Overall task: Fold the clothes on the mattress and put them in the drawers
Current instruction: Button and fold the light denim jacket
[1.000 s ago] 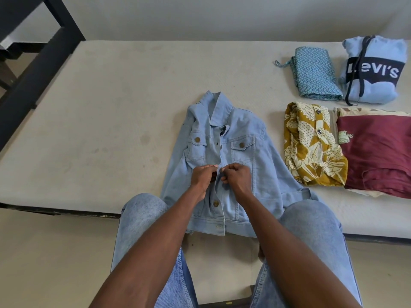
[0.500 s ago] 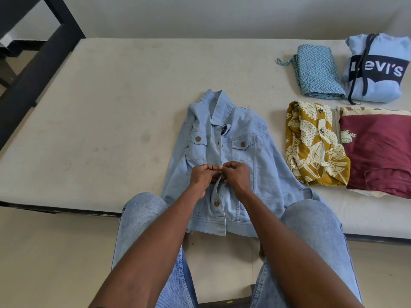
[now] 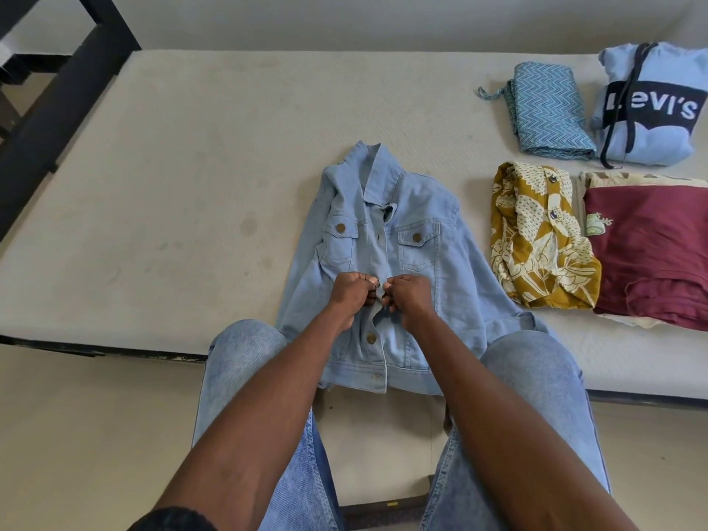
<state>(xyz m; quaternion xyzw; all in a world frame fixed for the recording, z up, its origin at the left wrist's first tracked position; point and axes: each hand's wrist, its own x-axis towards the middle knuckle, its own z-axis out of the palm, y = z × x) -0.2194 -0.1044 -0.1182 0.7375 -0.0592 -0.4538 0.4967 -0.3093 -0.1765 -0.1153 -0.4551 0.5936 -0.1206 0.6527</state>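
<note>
Mattress (image 3: 191, 178) supports a flat denim jacket (image 3: 433, 285); left hand (image 3: 350, 291) and right hand (image 3: 408, 295) pinch its placket, apparently fastening a button so folds hold.

Soft, even daylight; sharp focus; wide-angle bowing at edges.

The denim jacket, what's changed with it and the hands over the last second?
Very little. Both hands keep pinching the front edges of the denim jacket at mid-chest: the left hand and right hand have drawn slightly closer, working at a button; whether it is fastened is hidden. The jacket has not shifted on the mattress, and the four folded clothes at the right lie as before.
</note>
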